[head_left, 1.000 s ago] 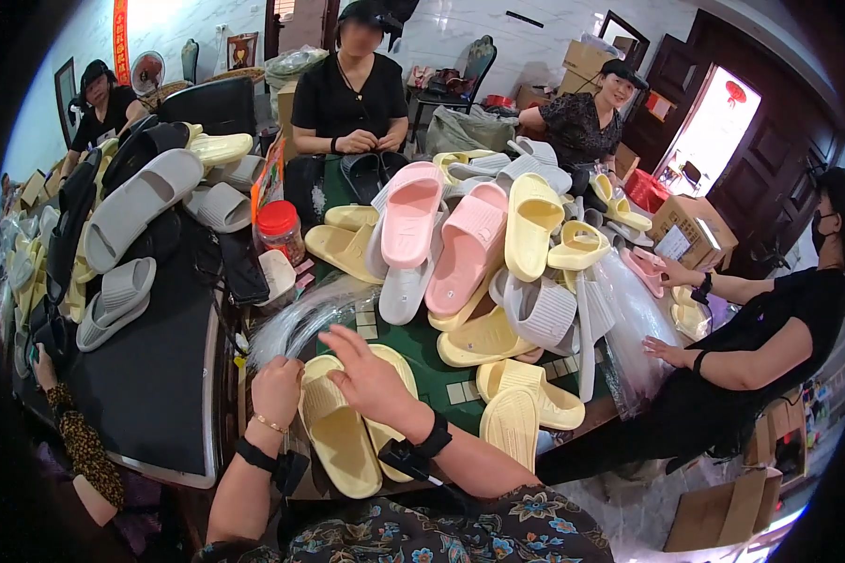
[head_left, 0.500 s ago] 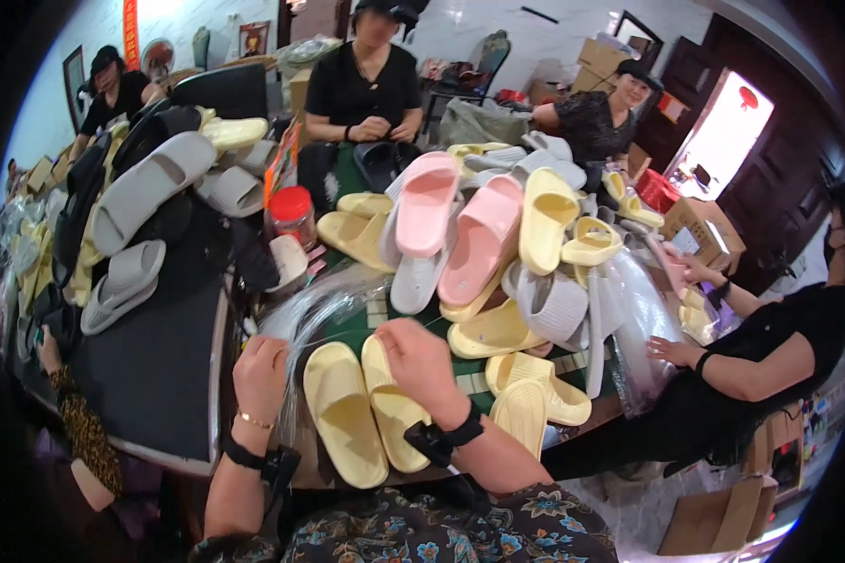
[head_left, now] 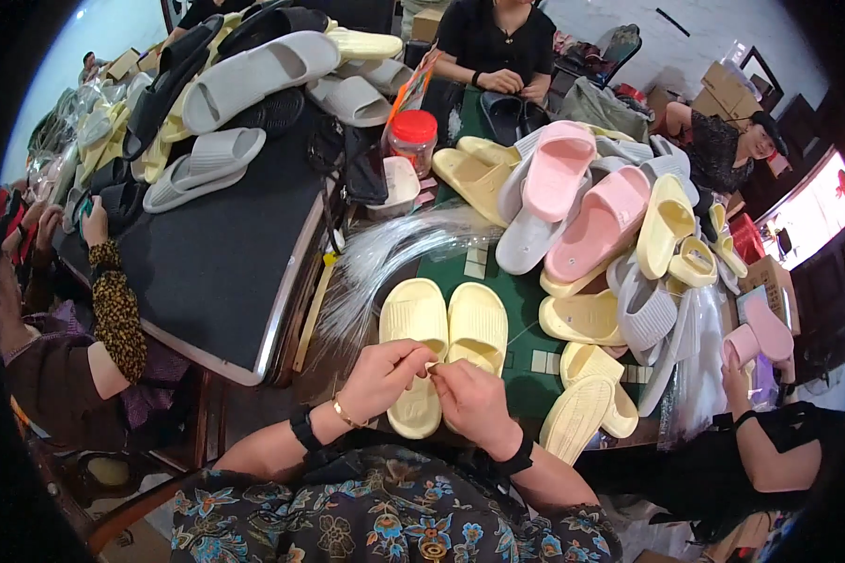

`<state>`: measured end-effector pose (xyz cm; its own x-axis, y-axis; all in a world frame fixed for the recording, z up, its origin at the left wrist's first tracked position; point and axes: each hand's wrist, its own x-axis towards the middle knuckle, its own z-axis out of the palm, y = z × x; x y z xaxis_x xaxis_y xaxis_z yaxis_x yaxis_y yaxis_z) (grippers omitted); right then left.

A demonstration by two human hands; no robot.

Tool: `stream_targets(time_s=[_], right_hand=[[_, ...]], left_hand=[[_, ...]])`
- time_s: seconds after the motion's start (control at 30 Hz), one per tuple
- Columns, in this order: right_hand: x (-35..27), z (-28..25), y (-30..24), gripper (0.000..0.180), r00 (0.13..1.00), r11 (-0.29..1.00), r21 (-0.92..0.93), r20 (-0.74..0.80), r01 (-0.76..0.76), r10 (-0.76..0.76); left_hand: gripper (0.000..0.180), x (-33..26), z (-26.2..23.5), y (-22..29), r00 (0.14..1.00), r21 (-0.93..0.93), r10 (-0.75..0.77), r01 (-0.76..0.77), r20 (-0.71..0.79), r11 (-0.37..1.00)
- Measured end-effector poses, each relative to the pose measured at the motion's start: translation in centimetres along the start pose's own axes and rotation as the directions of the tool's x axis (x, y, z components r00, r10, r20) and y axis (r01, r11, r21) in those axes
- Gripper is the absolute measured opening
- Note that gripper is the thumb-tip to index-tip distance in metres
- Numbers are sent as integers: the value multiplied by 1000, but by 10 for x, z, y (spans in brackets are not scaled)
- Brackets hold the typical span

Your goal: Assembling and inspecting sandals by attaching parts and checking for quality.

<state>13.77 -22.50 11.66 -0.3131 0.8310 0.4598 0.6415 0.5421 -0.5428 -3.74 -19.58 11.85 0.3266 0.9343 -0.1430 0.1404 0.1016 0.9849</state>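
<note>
A pair of pale yellow slippers lies side by side at the table's near edge, the left slipper [head_left: 413, 314] beside the right slipper [head_left: 480, 324]. Over their foot ends, my left hand [head_left: 385, 377] and my right hand [head_left: 479, 405] meet, both with fingertips pinched together. Whatever sits between the fingertips is too small to make out. Just beyond the slippers a bundle of thin clear plastic strands [head_left: 371, 258] fans across the table. My right hand partly covers the right slipper.
Yellow, grey and pink slippers [head_left: 599, 225] are heaped at the right. A red-lidded jar [head_left: 412, 141] and white tub [head_left: 396, 188] stand behind the strands. A black-topped table [head_left: 225, 272] adjoins at left, with more slippers. Other people work around; one at right holds a pink slipper [head_left: 768, 328].
My hands, apart at either side of the slippers before, have come together over them. The view has swung left. The person at right has lifted a pink slipper.
</note>
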Motion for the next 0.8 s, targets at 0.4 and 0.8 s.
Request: stream_targets(time_s=[0.4, 0.8], right_hand=[[-52, 8, -2, 11, 871, 992, 93, 491, -81, 25], [-48, 17, -12, 16, 660, 946, 263, 747, -189, -76]], left_hand=[[27, -43, -32, -39, 933, 349, -252, 154, 257, 925], [30, -49, -37, -56, 830, 506, -348, 93, 436, 858]])
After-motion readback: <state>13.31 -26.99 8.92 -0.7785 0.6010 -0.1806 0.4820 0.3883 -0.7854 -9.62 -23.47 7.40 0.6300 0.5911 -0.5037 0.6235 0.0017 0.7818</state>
